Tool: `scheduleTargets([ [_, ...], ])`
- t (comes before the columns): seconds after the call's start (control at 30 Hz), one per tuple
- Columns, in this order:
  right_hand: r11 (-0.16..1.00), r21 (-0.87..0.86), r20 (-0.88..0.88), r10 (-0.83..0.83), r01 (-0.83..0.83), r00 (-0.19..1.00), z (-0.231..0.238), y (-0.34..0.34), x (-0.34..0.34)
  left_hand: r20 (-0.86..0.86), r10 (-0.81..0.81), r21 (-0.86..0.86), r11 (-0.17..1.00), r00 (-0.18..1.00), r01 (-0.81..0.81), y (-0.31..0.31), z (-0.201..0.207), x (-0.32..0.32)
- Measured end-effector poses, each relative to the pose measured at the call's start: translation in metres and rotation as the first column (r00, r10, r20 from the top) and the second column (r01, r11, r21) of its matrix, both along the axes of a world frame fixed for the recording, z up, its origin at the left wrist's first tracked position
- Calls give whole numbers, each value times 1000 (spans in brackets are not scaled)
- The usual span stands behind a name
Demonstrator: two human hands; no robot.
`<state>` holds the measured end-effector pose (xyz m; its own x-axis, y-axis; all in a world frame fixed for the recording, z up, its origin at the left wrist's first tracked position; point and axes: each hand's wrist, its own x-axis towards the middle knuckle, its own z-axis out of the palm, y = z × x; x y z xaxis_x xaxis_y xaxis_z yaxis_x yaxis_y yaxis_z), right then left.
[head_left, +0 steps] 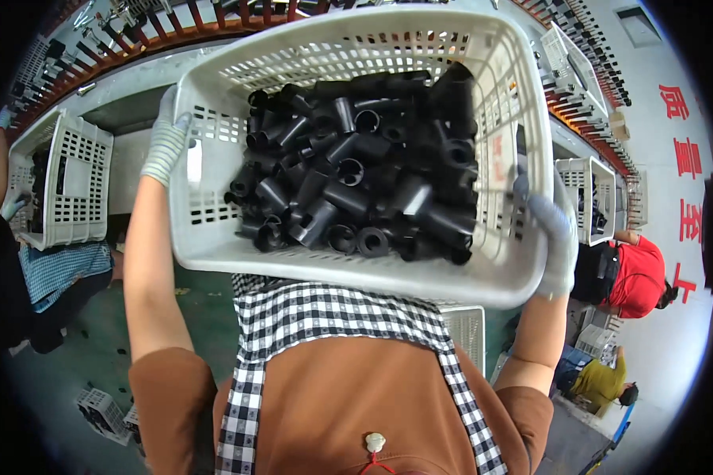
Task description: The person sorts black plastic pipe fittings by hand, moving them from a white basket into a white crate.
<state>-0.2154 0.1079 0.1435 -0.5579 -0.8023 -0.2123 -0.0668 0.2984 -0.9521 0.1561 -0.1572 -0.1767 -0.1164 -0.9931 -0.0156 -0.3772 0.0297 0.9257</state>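
Between my two gloved hands a large white plastic basket (356, 277) is held up in front of my chest, its slotted walls tilted toward me. Many short black plastic tubes (348, 198) lie heaped inside it, some showing round open ends. My left hand (166, 141), in a striped white glove, grips the basket's left end, with fingertips curled through the handle slot. At the right end my right hand (553, 229), in a grey-white glove, is closed on the side wall, its fingers reaching to the inner face.
Behind the basket runs a curved rack (158, 32) of upright rods. Another white basket (75, 182) stands at left by a co-worker's gloved hand. At right are a basket (590, 198) and people, one in a red shirt (638, 273). More crates (101, 413) sit on the green floor.
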Motion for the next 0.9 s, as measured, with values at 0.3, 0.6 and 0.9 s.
scheduleTargets([
  [0.3, 989, 77, 319, -147, 129, 936, -67, 28, -91, 332, -95, 48, 995, 939, 84, 10, 55, -67],
  [0.6, 1000, 6, -6, -11, 11, 1000, -28, 30, -15, 39, -77, 28, 997, 996, 76, 1, 31, 3],
  [0.9, 995, 91, 324, -72, 45, 943, -129, 21, -84, 384, -68, 114, 993, 921, 26, 21, 74, -17],
])
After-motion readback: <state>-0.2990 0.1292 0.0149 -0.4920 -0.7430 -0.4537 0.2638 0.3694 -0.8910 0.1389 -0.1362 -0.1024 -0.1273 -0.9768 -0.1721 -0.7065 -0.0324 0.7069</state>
